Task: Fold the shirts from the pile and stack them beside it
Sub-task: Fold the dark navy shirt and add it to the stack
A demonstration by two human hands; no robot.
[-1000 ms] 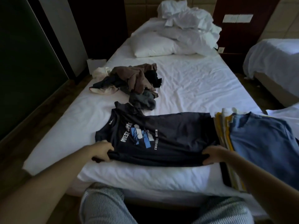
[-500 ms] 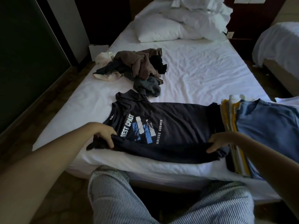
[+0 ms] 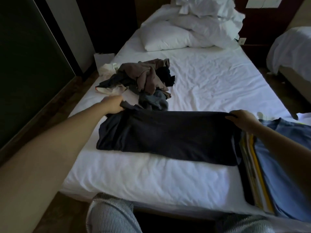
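A dark navy shirt (image 3: 168,137) lies across the near part of the white bed (image 3: 151,180), folded lengthwise with its print hidden underneath. My left hand (image 3: 112,105) grips its far left corner. My right hand (image 3: 242,117) pinches its far right corner. Behind the shirt sits the loose pile of shirts (image 3: 143,81), brown, black and grey-blue. At the right edge lies the stack of folded shirts (image 3: 276,174), a blue one on top, yellow and white edges below it.
White pillows (image 3: 168,37) and crumpled bedding lie at the head of the bed. A second bed (image 3: 292,47) stands at the right. Dark floor and a wall run along the left. My striped trouser legs (image 3: 111,216) are at the bed's near edge.
Both hands carried the shirt's near edge away from me and laid it over the far edge, so the printed front is now covered. The view tilted up slightly.
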